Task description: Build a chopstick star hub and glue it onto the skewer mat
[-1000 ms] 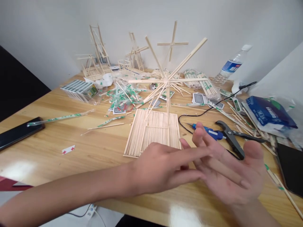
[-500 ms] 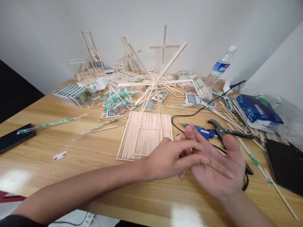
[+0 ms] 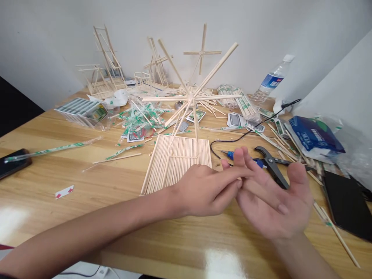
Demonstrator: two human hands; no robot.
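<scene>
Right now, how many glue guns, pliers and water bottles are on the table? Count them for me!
Blue glue gun: 1
Black-handled pliers: 1
Plastic water bottle: 1
Total: 3
</scene>
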